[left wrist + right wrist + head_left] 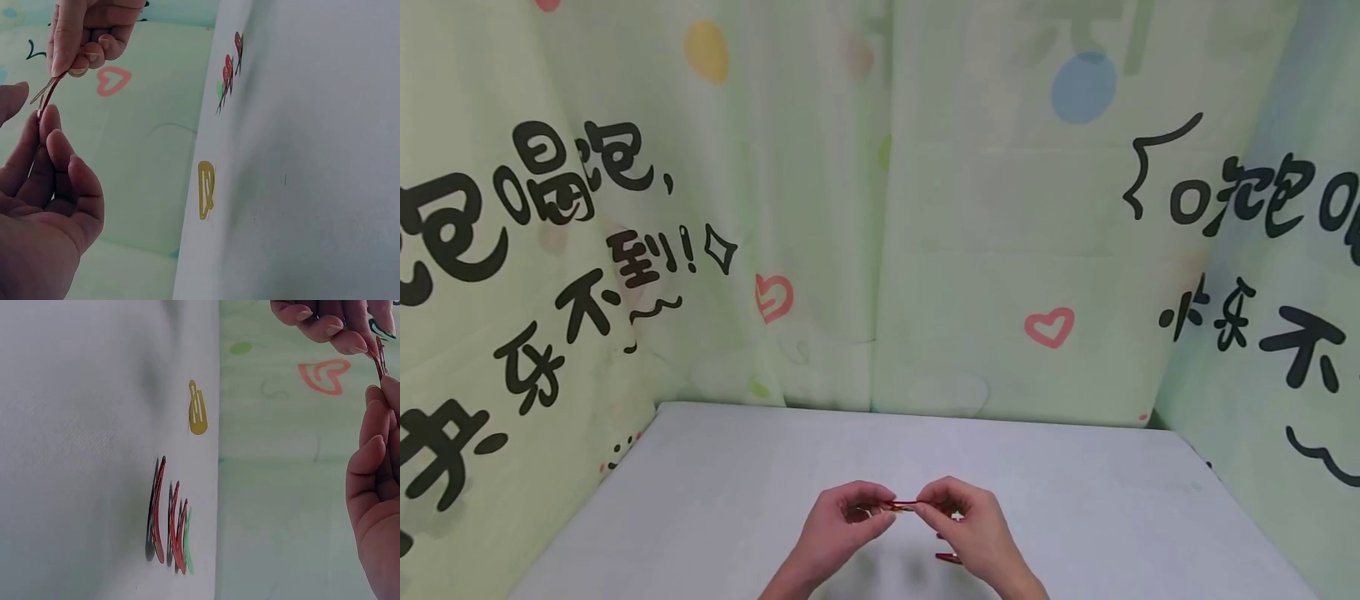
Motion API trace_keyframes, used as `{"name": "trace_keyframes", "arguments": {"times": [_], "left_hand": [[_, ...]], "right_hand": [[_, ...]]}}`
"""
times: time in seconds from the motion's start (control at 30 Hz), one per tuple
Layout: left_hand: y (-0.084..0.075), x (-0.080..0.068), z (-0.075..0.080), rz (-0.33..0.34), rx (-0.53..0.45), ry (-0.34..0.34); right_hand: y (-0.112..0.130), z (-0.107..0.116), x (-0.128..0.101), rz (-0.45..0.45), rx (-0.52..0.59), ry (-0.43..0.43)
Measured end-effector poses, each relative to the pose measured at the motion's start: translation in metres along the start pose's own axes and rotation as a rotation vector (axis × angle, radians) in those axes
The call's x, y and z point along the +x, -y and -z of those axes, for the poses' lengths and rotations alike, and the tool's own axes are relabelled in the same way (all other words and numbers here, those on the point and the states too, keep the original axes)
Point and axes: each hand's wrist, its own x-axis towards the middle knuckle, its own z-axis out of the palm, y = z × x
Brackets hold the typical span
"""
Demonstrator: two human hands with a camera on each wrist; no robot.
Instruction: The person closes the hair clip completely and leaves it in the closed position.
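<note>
A red snap hair clip is held level between both hands, above the white table. My left hand pinches one end with thumb and fingertips. At the other end, my right hand grips it the same way. In the left wrist view two thin strips of the clip spread apart. Fingertips cover both of its ends. Below the hands lie a yellow snap clip, several red clips and a green clip. The head view shows one red clip beside the right wrist.
The white table reaches back to pale green curtains with black lettering, hearts and dots. These curtains also hang along the left and right sides. The yellow clip lies apart from the red and green ones.
</note>
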Motion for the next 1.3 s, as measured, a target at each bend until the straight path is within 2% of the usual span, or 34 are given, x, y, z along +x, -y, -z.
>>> {"name": "trace_keyframes", "arguments": {"times": [0.1,0.3,0.57,0.73,0.87,1.03,1.17,1.3], "left_hand": [[0.000,0.001,-0.002,0.006,0.000,-0.037],[-0.002,0.007,-0.004,0.020,0.073,-0.110],[0.001,0.012,-0.007,-0.025,0.230,-0.169],[0.004,0.011,-0.009,-0.056,0.274,-0.196],[0.006,0.010,-0.009,-0.061,0.278,-0.202],[0.007,0.010,-0.009,0.013,0.255,-0.200],[0.011,0.011,-0.009,0.049,0.225,-0.189],[0.015,0.013,-0.007,0.031,0.213,-0.143]], "right_hand": [[0.000,-0.001,0.001,0.008,-0.015,0.003],[0.001,-0.003,0.007,-0.005,-0.054,0.005],[-0.005,-0.010,0.010,-0.056,-0.008,-0.043],[-0.011,-0.016,0.010,-0.042,-0.047,-0.071],[-0.014,-0.019,0.008,-0.034,-0.078,-0.095],[-0.017,-0.022,0.006,-0.001,-0.112,-0.092],[-0.019,-0.023,0.005,0.076,-0.191,-0.072],[-0.021,-0.021,0.005,0.157,-0.269,-0.065]]}}
